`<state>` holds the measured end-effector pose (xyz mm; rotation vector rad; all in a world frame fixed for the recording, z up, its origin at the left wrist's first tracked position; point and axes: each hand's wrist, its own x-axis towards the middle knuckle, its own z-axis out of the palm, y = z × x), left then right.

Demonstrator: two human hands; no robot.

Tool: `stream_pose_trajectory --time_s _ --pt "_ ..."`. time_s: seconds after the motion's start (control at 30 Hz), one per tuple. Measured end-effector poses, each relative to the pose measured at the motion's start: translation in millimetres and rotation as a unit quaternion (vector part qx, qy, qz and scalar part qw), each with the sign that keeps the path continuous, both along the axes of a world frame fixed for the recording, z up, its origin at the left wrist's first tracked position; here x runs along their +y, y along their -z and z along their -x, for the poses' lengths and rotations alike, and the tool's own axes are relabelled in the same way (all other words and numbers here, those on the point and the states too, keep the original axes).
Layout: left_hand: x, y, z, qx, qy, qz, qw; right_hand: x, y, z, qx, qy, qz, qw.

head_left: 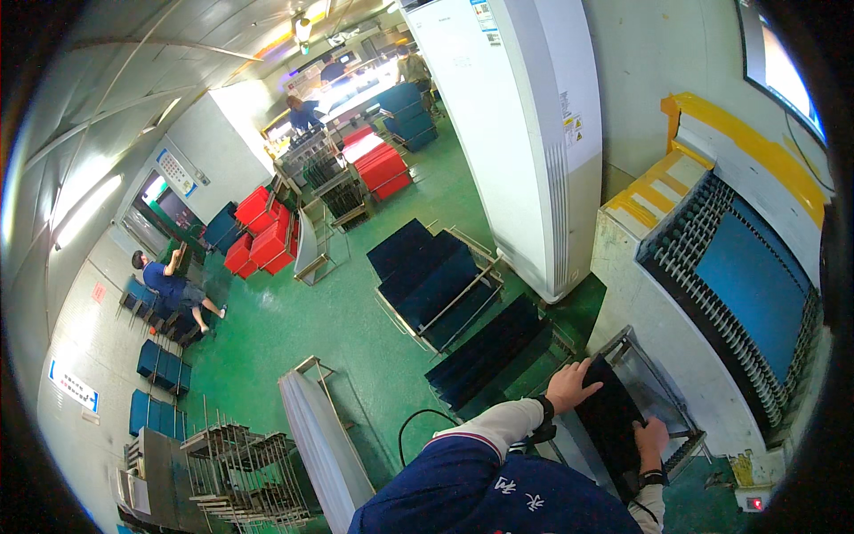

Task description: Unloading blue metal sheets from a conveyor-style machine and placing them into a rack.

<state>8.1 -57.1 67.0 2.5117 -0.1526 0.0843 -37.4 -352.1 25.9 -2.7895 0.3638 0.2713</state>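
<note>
The panel (609, 418) is near-black. The shirt (445, 489) is navy with white lettering, its sleeve (509, 420) white, edged with a thin red stripe; the wristbands (654, 478) are black. Off-white colours the machine (614, 267), bright yellow its tape (747, 133), plain mid-blue its sheet (752, 285). The floor (267, 334) is green, the air conditioner (507, 116) white, the crates (384, 171) red, the wall (654, 53) pale grey, the racked plates (414, 249) blue-black.

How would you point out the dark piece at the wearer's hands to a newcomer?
Start at the tall white cabinet, then go down the picture to the metal frame at lower right. The dark piece lies there, between the left hand and right hand. Both hands touch it, unlike the dark stack just to its left.
</note>
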Motion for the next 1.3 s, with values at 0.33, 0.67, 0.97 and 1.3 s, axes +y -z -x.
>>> stream_pose_trajectory --time_s 0.33,0.67,0.97,1.3 --pt "0 -3 0 0.005 0.002 0.002 1.0 1 -4 -1 0.038 -0.001 0.008 0.999" --pt "0 -3 0 0.022 0.003 -0.003 1.0 0 2 0 0.003 -0.002 0.005 1.0" --pt "1 -1 -1 0.029 0.002 0.0 1.0 1 3 2 -0.027 -0.008 0.004 1.0" --pt "1 2 -1 0.029 0.0 -0.004 1.0 0 5 -2 0.043 0.003 0.014 0.999"
